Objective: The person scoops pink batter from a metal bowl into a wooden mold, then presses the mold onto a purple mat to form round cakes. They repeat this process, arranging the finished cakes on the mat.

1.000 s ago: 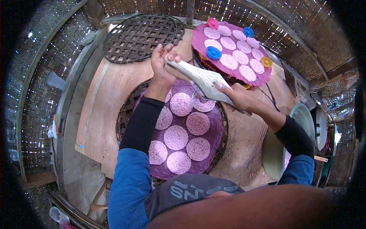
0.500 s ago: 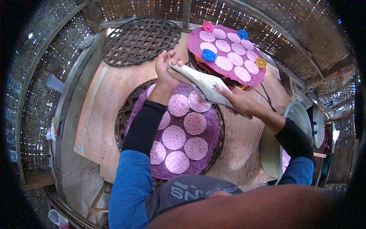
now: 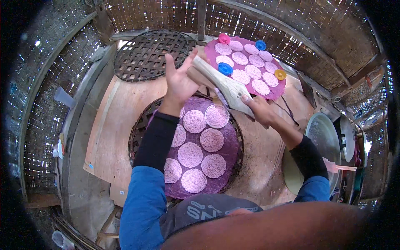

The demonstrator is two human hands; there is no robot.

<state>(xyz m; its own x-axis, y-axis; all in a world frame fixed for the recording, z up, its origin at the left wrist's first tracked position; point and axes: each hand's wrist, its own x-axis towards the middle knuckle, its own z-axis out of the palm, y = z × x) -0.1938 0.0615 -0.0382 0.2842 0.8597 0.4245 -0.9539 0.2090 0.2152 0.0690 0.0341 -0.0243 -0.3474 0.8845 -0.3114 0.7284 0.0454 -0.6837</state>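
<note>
Woven bamboo walls are enclosing the work area, with light showing through the gaps. At far left, an empty round woven tray point(image 3: 151, 54) is lying at the back of the plywood desk point(image 3: 114, 125). Nearer the middle, a second woven tray point(image 3: 139, 137) is sitting on the desk, covered by a purple cloth point(image 3: 229, 146) carrying pale pink lacy discs point(image 3: 190, 154) laid flat and close together. The left hand point(image 3: 180, 81) is hovering above the far edge of this tray, palm open, fingers point(image 3: 169, 62) spread and pointing away from the person; its palm side is touching the near end of a pale wooden paddle point(image 3: 223, 85). The paddle is slanting from upper left to lower right, above the cloth. The right hand point(image 3: 260, 110) is gripping the paddle's lower right end, fingers point(image 3: 246, 100) curled and pressed around it. Beyond the paddle, a third round tray with a purple cloth point(image 3: 210, 50) is holding more pale discs, plus small plastic lids: pink point(image 3: 224, 38), blue point(image 3: 225, 68), blue point(image 3: 261, 45) and orange point(image 3: 280, 74). At far right, a round metal lid point(image 3: 323, 135) is resting over a pale basin point(image 3: 293, 177), just beside the desk's edge.
</note>
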